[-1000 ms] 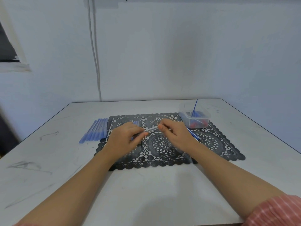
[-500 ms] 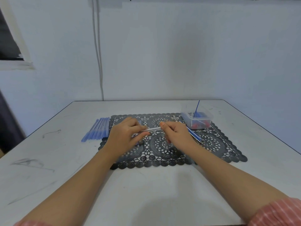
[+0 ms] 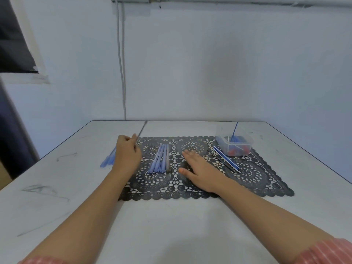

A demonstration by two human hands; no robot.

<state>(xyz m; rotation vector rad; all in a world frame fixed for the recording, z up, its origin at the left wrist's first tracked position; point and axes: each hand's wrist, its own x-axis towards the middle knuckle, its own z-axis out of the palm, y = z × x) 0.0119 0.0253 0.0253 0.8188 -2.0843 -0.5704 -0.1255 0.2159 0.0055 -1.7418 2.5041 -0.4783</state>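
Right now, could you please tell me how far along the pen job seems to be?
Probably midway. Done, it seems: a batch of blue pens lies on the table behind the left hand, which grips one more pen, lifted. Left: a bundle of pens on the mat, loose refills beside the tub. The right hand rests flat, holding nothing.

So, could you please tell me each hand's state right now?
Left hand: grips a thin grey stick.
Right hand: open, flat on the black mat.
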